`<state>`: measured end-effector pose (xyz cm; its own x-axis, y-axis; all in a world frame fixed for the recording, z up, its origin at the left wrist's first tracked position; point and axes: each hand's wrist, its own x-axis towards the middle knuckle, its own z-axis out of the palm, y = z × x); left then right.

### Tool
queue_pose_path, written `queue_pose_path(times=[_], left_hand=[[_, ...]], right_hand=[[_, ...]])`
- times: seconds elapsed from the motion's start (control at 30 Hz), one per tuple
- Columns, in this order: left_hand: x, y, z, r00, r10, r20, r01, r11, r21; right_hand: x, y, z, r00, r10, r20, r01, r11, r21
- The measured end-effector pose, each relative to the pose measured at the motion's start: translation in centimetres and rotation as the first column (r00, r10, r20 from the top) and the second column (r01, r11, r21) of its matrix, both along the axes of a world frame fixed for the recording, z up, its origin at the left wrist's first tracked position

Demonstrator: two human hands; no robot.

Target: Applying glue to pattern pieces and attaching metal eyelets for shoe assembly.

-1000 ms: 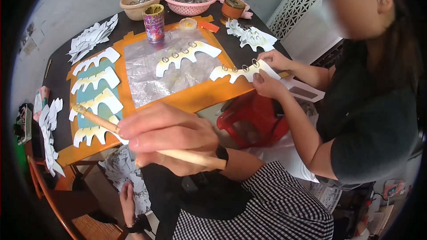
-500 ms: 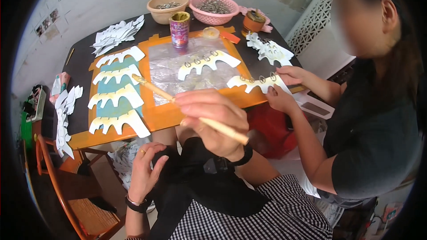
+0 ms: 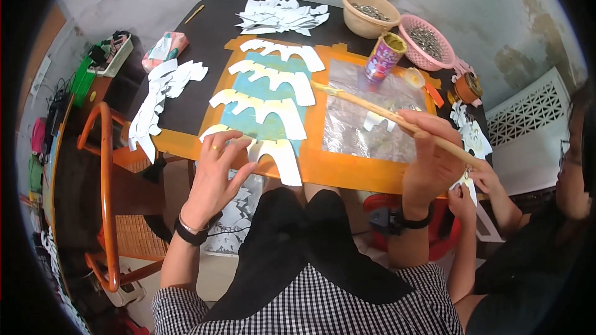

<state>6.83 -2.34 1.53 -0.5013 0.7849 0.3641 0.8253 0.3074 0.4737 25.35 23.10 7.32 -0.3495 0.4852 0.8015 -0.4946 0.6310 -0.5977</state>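
Beside the blue mat (image 3: 239, 124), the brush (image 3: 371, 106) is pinched by the right hand (image 3: 433, 155). Yellow smears (image 3: 248, 101) should be avoided by the spread left hand (image 3: 216, 169).

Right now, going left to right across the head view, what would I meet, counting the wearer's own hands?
White basket → tissue pack → left hand → stick's tip → purple can → right hand → lattice panel.
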Motion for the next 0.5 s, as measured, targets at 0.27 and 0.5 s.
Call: queue_pose_path(times=[0.27, 0.5], left_hand=[[-2.2, 4.2, 0.4, 0.987, -0.149, -0.061, 0.138, 0.977, -0.162], [-1.6, 11.2, -1.9, 0.943, -0.284, -0.172, 0.228, 0.930, -0.287]], right_hand=[[-4.0, 3.4, -0.4, 0.988, -0.079, 0.136, 0.084, 0.996, -0.034], [-8.4, 5.1, -3.1, 0.972, 0.119, 0.204, -0.091, 0.986, -0.142]])
